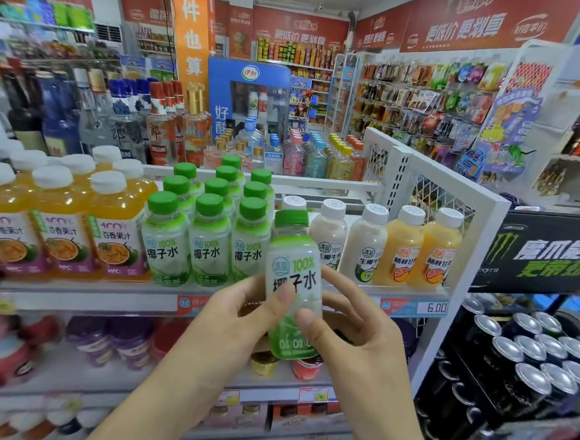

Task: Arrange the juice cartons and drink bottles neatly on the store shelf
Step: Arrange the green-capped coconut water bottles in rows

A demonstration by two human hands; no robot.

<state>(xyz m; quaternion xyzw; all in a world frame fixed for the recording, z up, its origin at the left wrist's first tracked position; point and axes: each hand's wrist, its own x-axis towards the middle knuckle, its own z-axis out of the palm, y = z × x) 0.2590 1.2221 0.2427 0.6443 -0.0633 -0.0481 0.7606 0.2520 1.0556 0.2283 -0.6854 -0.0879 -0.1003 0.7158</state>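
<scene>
A green-capped coconut water bottle [293,275] is held upright in front of the shelf's front edge [104,296]. My left hand [240,319] grips its left side, thumb on the label. On its right side my right hand [346,330] holds it, thumb on the lower label and fingers behind. On the shelf stand rows of matching coconut water bottles [208,238], orange passion-fruit juice bottles [65,224] to their left, and white-capped milky bottles [365,245] and orange drink bottles [420,249] to their right. A white-capped bottle [294,203] shows just behind the held one.
A white mesh end panel [455,193] closes the shelf on the right. Beyond it a black Monster display [536,257] holds several cans [529,357]. Lower shelves carry more bottles and small cups [264,364]. Liquor bottles [124,119] stand behind the top shelf.
</scene>
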